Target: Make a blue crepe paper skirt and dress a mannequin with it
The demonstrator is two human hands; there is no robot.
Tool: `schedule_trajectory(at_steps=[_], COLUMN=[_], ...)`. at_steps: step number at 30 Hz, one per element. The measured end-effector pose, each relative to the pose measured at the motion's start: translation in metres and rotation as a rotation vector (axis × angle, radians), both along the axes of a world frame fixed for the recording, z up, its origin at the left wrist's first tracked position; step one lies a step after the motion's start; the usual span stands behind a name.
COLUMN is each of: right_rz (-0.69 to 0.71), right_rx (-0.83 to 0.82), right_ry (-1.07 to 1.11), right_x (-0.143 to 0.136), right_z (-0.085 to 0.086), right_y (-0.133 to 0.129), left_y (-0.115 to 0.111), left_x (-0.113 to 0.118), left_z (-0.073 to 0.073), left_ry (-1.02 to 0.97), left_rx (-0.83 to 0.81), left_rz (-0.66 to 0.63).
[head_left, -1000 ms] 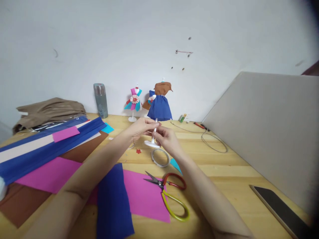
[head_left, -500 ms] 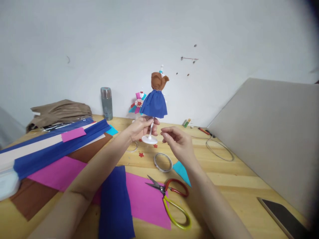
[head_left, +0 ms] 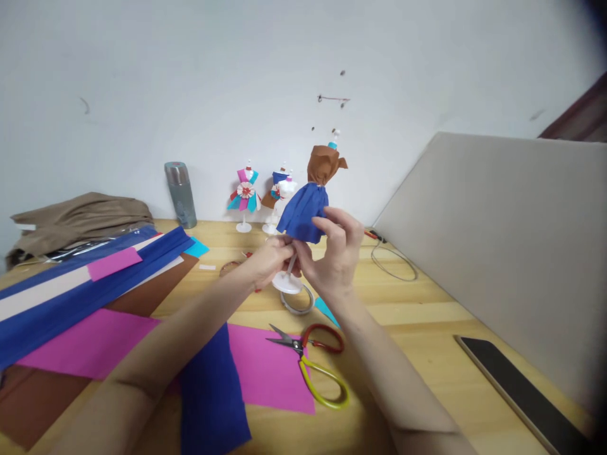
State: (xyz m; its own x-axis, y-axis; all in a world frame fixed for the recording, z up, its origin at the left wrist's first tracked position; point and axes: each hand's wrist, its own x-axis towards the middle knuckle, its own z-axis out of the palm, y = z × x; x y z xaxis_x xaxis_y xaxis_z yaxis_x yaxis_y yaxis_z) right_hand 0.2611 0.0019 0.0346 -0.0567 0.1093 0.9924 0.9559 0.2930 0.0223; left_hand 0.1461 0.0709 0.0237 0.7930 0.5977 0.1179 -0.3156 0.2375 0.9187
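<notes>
My left hand (head_left: pixel 275 260) is closed around the thin white pole of a miniature dress form (head_left: pixel 334 140), just under its skirt. The form leans slightly to the right, its round white base (head_left: pixel 287 283) lifted above the table. It wears a gathered brown top (head_left: pixel 323 165) and a flared blue skirt (head_left: pixel 303 212). At the skirt's right side is my right hand (head_left: pixel 336 249), thumb and fingers apart, fingertips against or very near the blue cloth and the thumb below the hem. Red-and-yellow scissors (head_left: pixel 298 346) lie open on pink paper (head_left: pixel 270 373).
Other small dressed forms, one in pink and turquoise (head_left: pixel 245 189), stand by the wall. A flask (head_left: pixel 181 196) and folded brown cloth (head_left: pixel 85 218) are at left, near coloured strips (head_left: pixel 118 262). A tape roll (head_left: pixel 298 302) lies under the base. A phone (head_left: pixel 516 392) and a white panel (head_left: pixel 484 253) are at right.
My right hand has moved up to the skirt. The dress form has shifted right and tilted, still in my left hand. The whole view has turned to the right.
</notes>
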Motion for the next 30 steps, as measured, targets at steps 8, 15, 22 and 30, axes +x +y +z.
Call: schedule_trajectory(at_steps=[8,15,22,30], right_rz=[0.074,0.058,0.017,-0.028], right_rx=[0.116,0.146,0.159,0.160], right_ry=[0.084,0.066,0.015,-0.096], right_x=[0.001,0.002,-0.001,-0.007], right_z=[0.002,0.005,0.005,0.005], right_y=[-0.009,-0.010,-0.012,-0.012], left_y=[-0.016,-0.014,-0.018,-0.018], left_x=[0.003,0.003,-0.001,0.001], left_z=[-0.001,-0.002,0.006,0.008], left_ry=[0.010,0.082,0.112,0.102], left_rx=[0.005,0.184,0.278,0.261], left_rz=[-0.037,0.087,0.186,0.217])
